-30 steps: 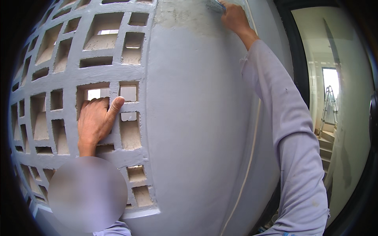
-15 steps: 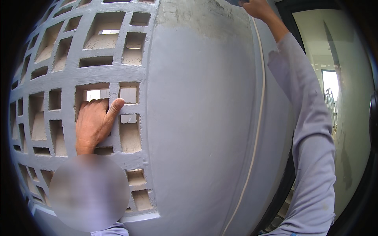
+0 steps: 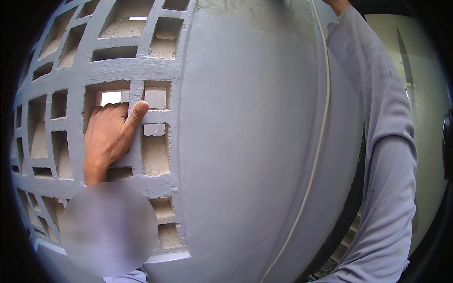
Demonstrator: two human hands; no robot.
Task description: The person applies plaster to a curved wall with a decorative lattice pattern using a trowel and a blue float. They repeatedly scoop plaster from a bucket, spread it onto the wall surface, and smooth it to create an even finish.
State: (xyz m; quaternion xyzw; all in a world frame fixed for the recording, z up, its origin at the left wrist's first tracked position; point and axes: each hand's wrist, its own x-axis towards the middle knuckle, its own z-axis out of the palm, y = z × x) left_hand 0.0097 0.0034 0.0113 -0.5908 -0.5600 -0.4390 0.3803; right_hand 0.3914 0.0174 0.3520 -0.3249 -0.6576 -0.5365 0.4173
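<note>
My left hand (image 3: 109,134) grips the grey-painted lattice wall (image 3: 125,75) at the left. Its fingers hook into a square opening and their tips are hidden inside; the thumb lies across an upright bar of the lattice. My right arm (image 3: 389,141), in a pale lavender sleeve, stretches up along the right side. Only its bare wrist shows at the top edge, so the right hand and anything in it are out of the picture. Between the arms stands a smooth grey-painted wall panel (image 3: 245,132), with a rough, unevenly coloured patch (image 3: 255,14) at its top.
A thin pale cable (image 3: 317,165) runs down the wall right of the panel. Farther right are a dark door frame (image 3: 347,226) and a pale green surface (image 3: 429,155). A ledge (image 3: 170,256) runs under the lattice. A blurred disc covers my left forearm.
My right hand, earlier visible at the top with a dark bluish thing by its fingers, has passed out of the picture. The view has shifted slightly; my left hand keeps its hold.
</note>
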